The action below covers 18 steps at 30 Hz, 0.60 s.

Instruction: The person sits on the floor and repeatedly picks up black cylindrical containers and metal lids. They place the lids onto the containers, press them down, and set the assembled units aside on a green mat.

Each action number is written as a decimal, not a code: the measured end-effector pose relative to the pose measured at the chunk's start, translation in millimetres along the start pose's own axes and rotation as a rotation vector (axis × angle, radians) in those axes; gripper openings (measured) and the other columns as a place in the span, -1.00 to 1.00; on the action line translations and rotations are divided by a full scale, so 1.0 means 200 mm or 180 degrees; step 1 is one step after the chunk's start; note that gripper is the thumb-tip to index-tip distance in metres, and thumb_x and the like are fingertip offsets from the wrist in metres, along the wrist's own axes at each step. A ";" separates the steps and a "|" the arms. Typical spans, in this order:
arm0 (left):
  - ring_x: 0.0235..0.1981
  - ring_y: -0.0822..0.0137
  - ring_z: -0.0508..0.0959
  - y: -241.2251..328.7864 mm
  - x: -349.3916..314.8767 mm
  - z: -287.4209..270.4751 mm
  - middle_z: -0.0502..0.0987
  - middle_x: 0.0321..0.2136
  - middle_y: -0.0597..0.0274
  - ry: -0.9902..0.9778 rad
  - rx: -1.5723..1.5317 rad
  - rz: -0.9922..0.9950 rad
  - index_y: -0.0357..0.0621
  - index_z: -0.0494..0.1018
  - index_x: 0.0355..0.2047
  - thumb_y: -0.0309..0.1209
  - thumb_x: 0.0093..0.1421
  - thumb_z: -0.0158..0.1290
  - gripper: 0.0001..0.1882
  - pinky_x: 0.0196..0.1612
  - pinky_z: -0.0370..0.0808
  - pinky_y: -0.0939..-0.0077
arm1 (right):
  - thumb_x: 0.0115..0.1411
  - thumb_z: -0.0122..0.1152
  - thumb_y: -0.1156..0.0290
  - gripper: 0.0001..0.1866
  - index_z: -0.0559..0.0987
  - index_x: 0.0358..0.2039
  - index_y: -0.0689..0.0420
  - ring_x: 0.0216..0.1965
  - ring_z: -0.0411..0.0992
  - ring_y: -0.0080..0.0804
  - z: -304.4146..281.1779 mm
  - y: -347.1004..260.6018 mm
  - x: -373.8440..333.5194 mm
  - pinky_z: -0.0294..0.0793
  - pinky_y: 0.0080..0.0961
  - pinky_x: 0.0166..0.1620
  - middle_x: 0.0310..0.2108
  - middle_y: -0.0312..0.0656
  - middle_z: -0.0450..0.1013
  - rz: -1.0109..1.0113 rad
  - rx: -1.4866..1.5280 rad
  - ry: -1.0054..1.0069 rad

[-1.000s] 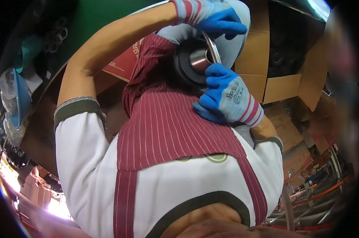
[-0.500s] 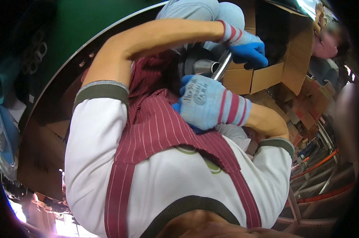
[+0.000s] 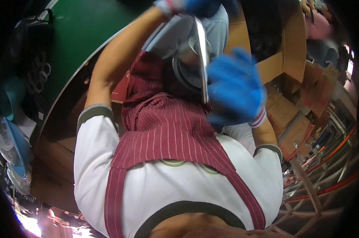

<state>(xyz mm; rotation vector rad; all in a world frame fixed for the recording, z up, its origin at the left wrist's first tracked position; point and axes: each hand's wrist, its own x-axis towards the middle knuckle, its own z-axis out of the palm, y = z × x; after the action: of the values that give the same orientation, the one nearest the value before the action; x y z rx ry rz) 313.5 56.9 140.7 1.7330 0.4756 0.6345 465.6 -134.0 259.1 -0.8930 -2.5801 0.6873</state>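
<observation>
Since half a second ago both hands have shifted — the left hand (image 3: 195,6) has climbed to the top edge of the view, and the right hand (image 3: 233,91), blurred by motion, now sits lower and to the right of the part. That round black part with a shiny metal cylinder (image 3: 189,63) is held up in front of the striped maroon apron (image 3: 167,135), a thin metal ring (image 3: 202,59) standing edge-on across it. Both blue gloves close around the part — though blur hides the exact finger grip — with cardboard boxes (image 3: 284,59) behind and the green desk (image 3: 84,35) to the left.
</observation>
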 end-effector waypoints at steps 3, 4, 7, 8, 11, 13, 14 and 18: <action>-0.50 0.31 0.49 -0.29 -0.44 -0.25 0.51 -0.42 0.27 0.1152 0.0289 0.0329 -0.12 0.57 -0.18 -0.27 0.28 0.02 -0.75 -0.44 0.42 0.38 | 0.15 0.41 -0.06 -0.21 0.44 0.26 0.15 0.28 0.35 0.03 0.04 0.12 -0.29 0.28 -0.02 0.35 0.22 0.07 0.38 0.0818 0.0610 0.1017; -0.40 0.29 0.47 -0.33 -0.66 -0.32 0.47 -0.24 0.20 0.1547 -0.1664 -0.0749 -0.11 0.48 -0.01 -0.14 0.36 -0.05 -0.64 -0.32 0.43 0.35 | 0.16 0.41 -0.09 -0.16 0.40 0.30 0.15 0.32 0.31 0.07 0.10 0.19 -0.37 0.24 0.00 0.38 0.28 0.10 0.33 0.1056 0.0887 0.1445; 0.02 0.14 0.51 -0.34 -1.11 -0.29 0.43 0.11 -0.05 0.2063 -0.2718 -0.1206 -0.32 0.26 0.27 0.23 0.36 -0.18 -0.17 0.09 0.46 0.30 | 0.11 0.40 -0.22 -0.06 0.35 0.36 0.08 0.39 0.22 0.09 0.24 0.17 -0.43 0.16 0.09 0.40 0.34 0.08 0.29 0.1185 0.0793 0.1393; 0.16 0.08 0.52 -0.32 -1.26 -0.27 0.42 0.23 -0.14 0.2255 -0.2763 -0.1328 -0.39 0.18 0.36 0.35 0.36 -0.23 -0.02 0.22 0.47 0.28 | 0.09 0.40 -0.26 -0.03 0.34 0.37 0.05 0.41 0.20 0.08 0.29 0.14 -0.40 0.14 0.13 0.40 0.34 0.07 0.29 0.1081 0.0643 0.1136; -0.52 0.48 0.26 -0.35 -1.64 -0.28 0.36 -0.40 0.34 0.2948 -0.2712 -0.1629 -0.13 0.40 0.05 0.12 0.39 -0.02 -0.44 -0.49 0.17 0.58 | 0.04 0.35 -0.37 -0.04 0.40 0.35 -0.10 0.43 0.16 0.04 0.40 0.13 -0.29 0.08 0.26 0.39 0.37 -0.04 0.29 0.1052 -0.0272 0.0539; -0.75 0.59 0.18 -0.36 -1.66 -0.30 0.31 -0.63 0.50 0.3350 -0.1795 -0.1697 -0.05 0.51 -0.08 -0.04 0.35 0.14 -0.64 -0.71 0.07 0.66 | 0.10 0.25 -0.41 -0.13 0.45 0.31 -0.18 0.44 0.16 -0.02 0.57 0.16 -0.28 0.05 0.33 0.38 0.38 -0.14 0.29 0.0926 -0.0567 0.0537; -0.76 0.58 0.19 -0.37 -1.62 -0.32 0.30 -0.66 0.50 0.3551 -0.1194 -0.1737 -0.05 0.54 -0.11 -0.13 0.31 0.23 -0.69 -0.70 0.07 0.65 | 0.12 0.24 -0.39 -0.15 0.46 0.30 -0.16 0.43 0.17 -0.02 0.61 0.18 -0.28 0.07 0.31 0.38 0.38 -0.15 0.30 0.0804 -0.0536 0.0689; -0.76 0.59 0.23 -0.46 -1.50 -0.40 0.34 -0.67 0.49 0.4175 -0.0348 -0.1786 -0.06 0.58 -0.14 -0.20 0.26 0.30 -0.72 -0.70 0.11 0.63 | 0.15 0.22 -0.37 -0.19 0.49 0.28 -0.12 0.39 0.24 -0.02 0.68 0.27 -0.32 0.13 0.29 0.36 0.33 -0.14 0.36 0.0580 -0.0519 0.0971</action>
<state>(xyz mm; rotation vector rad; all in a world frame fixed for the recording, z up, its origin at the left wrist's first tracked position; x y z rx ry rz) 32.8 -45.3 15.4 0.7888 1.7003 1.2816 478.6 -183.5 107.3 -1.1944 -2.3253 0.3548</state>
